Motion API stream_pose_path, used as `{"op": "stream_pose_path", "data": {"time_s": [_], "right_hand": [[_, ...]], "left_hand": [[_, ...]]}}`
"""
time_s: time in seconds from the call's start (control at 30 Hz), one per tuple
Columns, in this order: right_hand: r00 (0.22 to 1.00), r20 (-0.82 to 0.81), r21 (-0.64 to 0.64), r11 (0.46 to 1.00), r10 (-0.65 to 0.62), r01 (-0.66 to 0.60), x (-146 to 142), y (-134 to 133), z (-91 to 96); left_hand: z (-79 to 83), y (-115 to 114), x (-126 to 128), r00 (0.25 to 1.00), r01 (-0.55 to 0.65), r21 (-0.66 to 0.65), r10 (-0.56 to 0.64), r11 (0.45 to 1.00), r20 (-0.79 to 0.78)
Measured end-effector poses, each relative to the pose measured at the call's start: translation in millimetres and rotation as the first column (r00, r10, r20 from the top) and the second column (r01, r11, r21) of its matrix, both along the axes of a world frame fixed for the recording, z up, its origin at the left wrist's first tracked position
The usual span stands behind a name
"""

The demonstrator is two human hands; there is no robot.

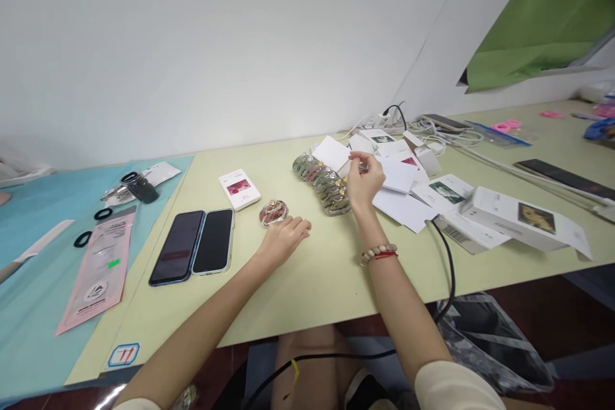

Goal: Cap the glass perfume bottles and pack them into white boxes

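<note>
My left hand lies on the pale green table, fingers loosely stretched, just below a small round glass bottle that it almost touches. My right hand, with a bead bracelet on the wrist, is pinched on something small near a white card; I cannot make out what. It hovers right beside a row of several glass bottles.
Two dark phones lie side by side left of my hands. A small white box sits behind them. White boxes and papers crowd the right. A pink packet, keys and a knife lie on the blue mat. A black cable hangs over the front edge.
</note>
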State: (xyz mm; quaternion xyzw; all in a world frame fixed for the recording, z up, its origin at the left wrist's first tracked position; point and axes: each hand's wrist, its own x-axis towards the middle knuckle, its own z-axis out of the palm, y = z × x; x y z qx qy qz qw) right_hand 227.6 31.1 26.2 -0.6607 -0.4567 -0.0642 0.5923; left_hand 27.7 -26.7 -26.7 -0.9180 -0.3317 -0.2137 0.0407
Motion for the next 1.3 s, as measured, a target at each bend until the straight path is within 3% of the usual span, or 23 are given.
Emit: {"op": "stream_pose_path", "data": {"time_s": [0.1,0.2,0.3,0.4,0.5,0.77,0.97,1.17,1.3], "right_hand": [[0.994,0.087,0.093,0.994,-0.060,0.051,-11.4,-8.9,8.4],[0.990,0.142,0.163,0.987,-0.005,-0.018,-30.8,-18.4,12.6],[0.947,0.271,0.160,0.963,0.170,-0.219,-54.1,-25.6,8.7],[0.811,0.437,0.095,0.877,0.388,-0.471,-72.3,-28.9,0.0],[0.718,0.487,0.040,0.808,0.498,-0.587,-80.6,-28.9,-7.3],[0.778,0.336,-0.004,0.826,0.532,-0.563,-77.6,-21.2,-16.3],[0.786,0.293,-0.059,0.831,0.544,-0.553,-75.2,-18.0,-19.6],[0.779,0.272,-0.092,0.821,0.565,-0.564,-75.4,-17.3,-21.6],[0.775,0.257,-0.136,0.816,0.577,-0.562,-75.9,-17.8,-21.6]], "left_hand": [[1.4,2.8,-3.0,0.999,0.015,-0.014,-0.016,1.000,-0.029],[0.1,4.2,-4.3,0.995,0.066,-0.019,-0.067,0.998,-0.071],[-1.8,3.4,-4.0,0.992,0.081,-0.010,-0.081,0.997,-0.093],[-2.2,2.3,-3.2,0.993,0.091,-0.001,-0.091,0.996,-0.080],[-1.9,2.5,-2.6,0.994,0.089,0.004,-0.088,0.996,-0.056],[0.6,3.0,-4.0,0.999,-0.033,-0.050,0.032,0.998,-0.021],[-0.3,3.8,-3.5,0.996,-0.090,0.011,0.090,0.996,0.002],[-5.5,7.1,-3.2,0.999,-0.050,-0.029,0.050,0.998,-0.012],[-7.3,8.3,-3.5,0.996,-0.084,-0.102,0.082,0.991,-0.021]]}}
